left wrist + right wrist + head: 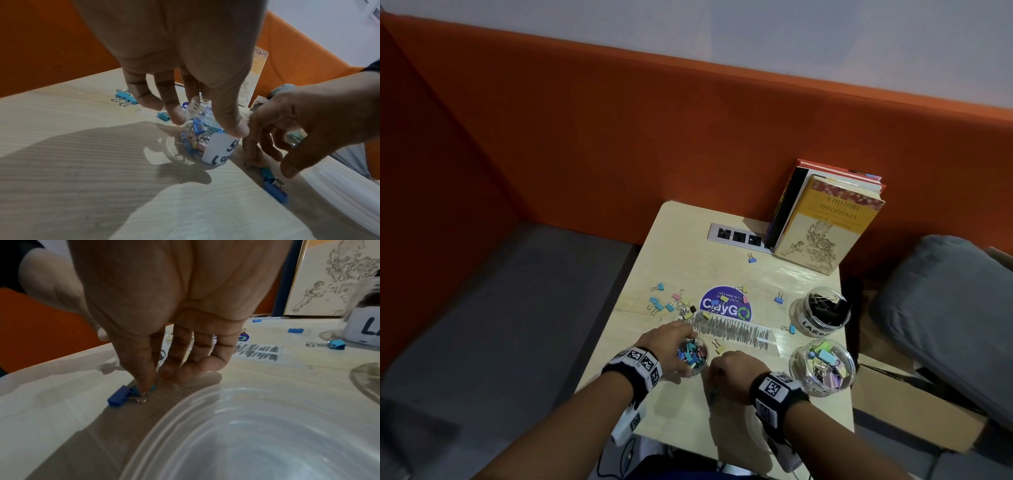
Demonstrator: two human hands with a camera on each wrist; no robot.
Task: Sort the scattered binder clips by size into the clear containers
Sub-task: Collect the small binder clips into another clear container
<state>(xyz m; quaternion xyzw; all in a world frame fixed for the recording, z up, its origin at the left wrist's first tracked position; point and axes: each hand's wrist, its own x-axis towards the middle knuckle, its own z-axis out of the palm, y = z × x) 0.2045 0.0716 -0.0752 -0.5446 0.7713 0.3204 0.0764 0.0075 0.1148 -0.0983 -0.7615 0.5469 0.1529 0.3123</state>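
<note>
Right hand (164,321): fingertips pinch a teal clip (153,387) on the table (681,411), beside a blue clip (118,397).
Left hand (671,346): fingers grip the small jar (202,129) of clips.
Far jars (825,310): right edge.
Loose clips (661,305): scattered beyond.

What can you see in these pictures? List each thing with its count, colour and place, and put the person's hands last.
Small-clip container: one, clear, near left of table.
Medium-clip container: one, clear, pastel clips, near right.
Large-clip container: one, clear, black clips, right edge.
Loose clips: many, blue, pink, yellow, scattered mid-table.
Books: a few, yellow front cover, far right corner.
Round sticker: one, purple, table centre.
Table: one, pale wood.
Left hand: grips small-clip container.
Right hand: pinches a teal clip beside a dark blue clip.
</note>
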